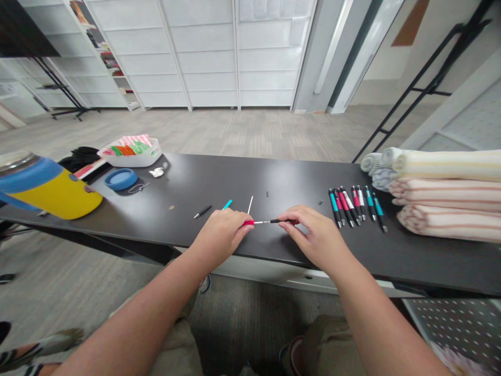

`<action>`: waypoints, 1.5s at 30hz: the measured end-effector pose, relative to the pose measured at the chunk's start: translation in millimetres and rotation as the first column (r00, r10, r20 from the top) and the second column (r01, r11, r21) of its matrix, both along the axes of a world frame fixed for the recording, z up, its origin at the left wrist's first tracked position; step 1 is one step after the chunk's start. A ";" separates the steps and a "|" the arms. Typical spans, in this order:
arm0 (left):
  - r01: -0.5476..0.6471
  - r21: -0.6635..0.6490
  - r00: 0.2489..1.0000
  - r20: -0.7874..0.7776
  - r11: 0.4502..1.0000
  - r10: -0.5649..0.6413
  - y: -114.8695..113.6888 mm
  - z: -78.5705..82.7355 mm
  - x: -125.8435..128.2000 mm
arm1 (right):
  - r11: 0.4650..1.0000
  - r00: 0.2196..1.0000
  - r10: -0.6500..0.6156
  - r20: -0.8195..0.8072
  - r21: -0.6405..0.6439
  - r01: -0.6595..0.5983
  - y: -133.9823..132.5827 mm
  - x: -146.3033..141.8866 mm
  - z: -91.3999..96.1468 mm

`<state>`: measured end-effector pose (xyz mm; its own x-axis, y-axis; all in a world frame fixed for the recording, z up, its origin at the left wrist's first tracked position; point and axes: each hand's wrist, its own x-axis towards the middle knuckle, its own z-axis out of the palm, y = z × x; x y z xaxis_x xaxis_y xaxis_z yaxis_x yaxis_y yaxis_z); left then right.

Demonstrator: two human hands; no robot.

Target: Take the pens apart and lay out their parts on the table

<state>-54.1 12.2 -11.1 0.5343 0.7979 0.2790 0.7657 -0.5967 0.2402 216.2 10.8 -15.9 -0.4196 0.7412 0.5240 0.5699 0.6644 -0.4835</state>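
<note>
My left hand [221, 232] is closed on the red barrel end of a pen [263, 222], which is held level just above the black table [242, 180]. My right hand [313, 235] pinches the pen's black tip end. Between the two hands a thin white refill shows. Just beyond my left hand lie a teal pen part [227, 204], a white refill [250, 204] and a black pen part [202, 211]. A row of several assembled pens [356, 204] in teal, red and white lies to the right of my right hand.
Rolled and folded striped towels [442, 193] fill the table's right end. At the left are a yellow and blue container [50, 190], a blue round lid [121, 178] and a white tray [133, 151] of coloured items. Small bits dot the tabletop.
</note>
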 end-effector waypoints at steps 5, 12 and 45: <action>0.038 -0.010 0.999 0.008 0.999 -0.038 -4.4 1.0 5.7 | 1.000 1.000 0.021 0.002 -0.003 -0.021 -3.3 -8.5 0.4; 0.067 -0.005 0.998 -0.006 0.998 -0.067 -9.3 -1.1 10.4 | 0.997 0.997 0.079 -0.008 0.008 -0.079 -6.1 -19.4 -3.7; 0.080 0.093 0.996 0.028 0.992 -0.083 -8.3 -4.7 7.5 | 1.000 0.945 -0.010 0.326 0.015 0.006 -11.2 -25.7 -8.8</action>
